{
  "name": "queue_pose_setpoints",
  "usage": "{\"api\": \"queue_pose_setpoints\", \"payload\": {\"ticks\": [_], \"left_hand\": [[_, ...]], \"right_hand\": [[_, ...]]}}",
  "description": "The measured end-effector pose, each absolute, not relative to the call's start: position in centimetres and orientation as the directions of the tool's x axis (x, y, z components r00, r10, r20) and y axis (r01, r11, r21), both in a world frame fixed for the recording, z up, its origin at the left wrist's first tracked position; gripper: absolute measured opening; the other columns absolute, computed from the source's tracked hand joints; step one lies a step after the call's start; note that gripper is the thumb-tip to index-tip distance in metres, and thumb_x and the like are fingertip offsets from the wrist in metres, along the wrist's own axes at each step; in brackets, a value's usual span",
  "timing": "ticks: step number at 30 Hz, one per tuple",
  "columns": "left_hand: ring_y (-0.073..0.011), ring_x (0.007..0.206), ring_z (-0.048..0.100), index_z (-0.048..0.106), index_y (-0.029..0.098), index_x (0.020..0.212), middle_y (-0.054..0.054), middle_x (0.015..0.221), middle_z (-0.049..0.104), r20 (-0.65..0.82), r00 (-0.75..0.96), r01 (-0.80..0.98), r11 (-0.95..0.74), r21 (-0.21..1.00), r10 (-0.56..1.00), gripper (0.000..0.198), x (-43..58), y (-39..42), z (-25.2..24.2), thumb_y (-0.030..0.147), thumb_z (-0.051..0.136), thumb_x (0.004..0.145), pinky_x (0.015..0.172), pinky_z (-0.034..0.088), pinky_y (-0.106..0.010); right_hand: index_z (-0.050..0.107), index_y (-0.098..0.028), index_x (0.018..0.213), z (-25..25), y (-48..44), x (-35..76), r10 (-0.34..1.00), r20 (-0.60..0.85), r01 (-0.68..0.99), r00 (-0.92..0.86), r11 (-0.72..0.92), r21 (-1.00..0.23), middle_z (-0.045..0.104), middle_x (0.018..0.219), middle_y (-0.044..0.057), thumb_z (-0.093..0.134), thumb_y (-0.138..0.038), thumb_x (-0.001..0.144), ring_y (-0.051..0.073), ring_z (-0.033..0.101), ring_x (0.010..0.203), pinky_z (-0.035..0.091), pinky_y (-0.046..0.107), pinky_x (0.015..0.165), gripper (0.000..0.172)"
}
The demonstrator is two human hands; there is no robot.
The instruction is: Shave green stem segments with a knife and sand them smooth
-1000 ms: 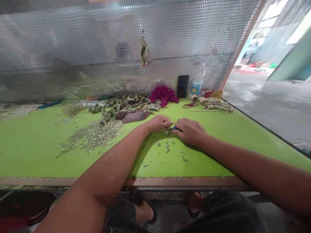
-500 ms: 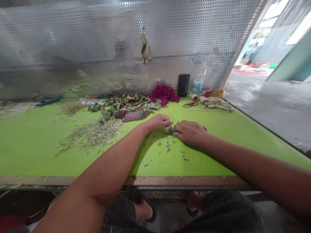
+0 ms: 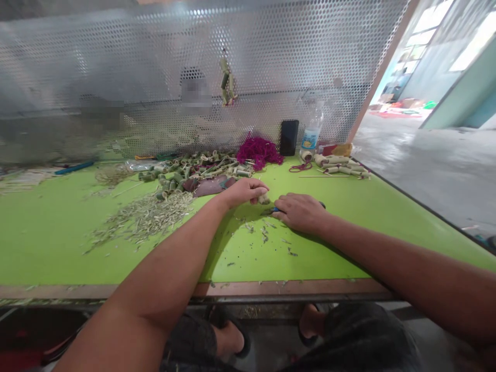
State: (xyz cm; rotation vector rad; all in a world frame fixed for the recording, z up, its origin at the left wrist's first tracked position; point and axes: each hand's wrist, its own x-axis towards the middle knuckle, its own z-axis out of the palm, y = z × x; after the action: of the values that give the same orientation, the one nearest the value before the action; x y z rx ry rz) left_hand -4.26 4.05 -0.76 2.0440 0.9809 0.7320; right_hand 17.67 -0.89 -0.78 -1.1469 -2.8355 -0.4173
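Short bamboo piece [image 3: 264, 199], pale at its exposed end, located just above the green tabletop [image 3: 341, 248] near its middle, at the fingertips of the left hand [image 3: 246, 190]. The left hand is curled, thumb and fingers pinching the piece. The right hand [image 3: 300, 211], just beside it, is closed palm-down around a blue-handled knife [image 3: 275, 210]; the blade points toward the bamboo, slightly below it and apparently apart from it.

Loose shavings [image 3: 265, 235] lie on the surface in front of the hands; a broader shavings heap [image 3: 147, 219] spreads to the left. Behind that heap sits a pile of cut bamboo tubes [image 3: 174, 179], several showing hollow open ends, with a brown piece of material [image 3: 211, 186] at its near edge. A crumpled clear plastic wrapper [image 3: 141, 165] lies at the back; its contents cannot be made out.

Farther back stand a dark phone [image 3: 289, 138] and an upright clear bottle [image 3: 310, 138] with a blue label, whose fill level is indistinct. Magenta yarn [image 3: 258, 152] lies left of the phone. Right of the bottle are joined bamboo segments [image 3: 343, 166] and a red-and-yellow packet [image 3: 338, 150], contents hidden.
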Motion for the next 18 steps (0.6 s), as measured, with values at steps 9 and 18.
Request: {"api": "queue_pose_setpoints", "payload": {"ticks": [9,18], "left_hand": [[-0.011,0.062,0.058,0.069,0.012,0.1,-0.005,0.077,0.067,0.142,0.592,0.42,-0.454,0.786,0.793,0.038,-4.33,4.24,-1.39,0.043,0.065,0.08,0.057,0.045,-0.021],[-0.0104,0.06,0.057,0.07,0.013,0.101,-0.003,0.074,0.066,0.072,0.609,0.441,-0.413,0.797,0.79,0.035,-3.83,4.23,-1.24,0.042,0.058,0.086,0.058,0.045,-0.021]], "right_hand": [[0.06,-0.019,0.096,-0.29,-0.73,17.92,0.671,0.124,0.682,-0.731,0.71,0.178,0.068,0.094,0.006,0.038,-0.046,0.096,0.019,0.059,0.081,0.032,0.029,0.065,0.035],[0.06,-0.02,0.094,0.03,-0.65,18.15,0.758,0.268,0.797,-0.595,0.6,0.074,0.065,0.091,0.005,0.04,-0.042,0.095,0.018,0.055,0.082,0.029,0.028,0.063,0.03]]}}
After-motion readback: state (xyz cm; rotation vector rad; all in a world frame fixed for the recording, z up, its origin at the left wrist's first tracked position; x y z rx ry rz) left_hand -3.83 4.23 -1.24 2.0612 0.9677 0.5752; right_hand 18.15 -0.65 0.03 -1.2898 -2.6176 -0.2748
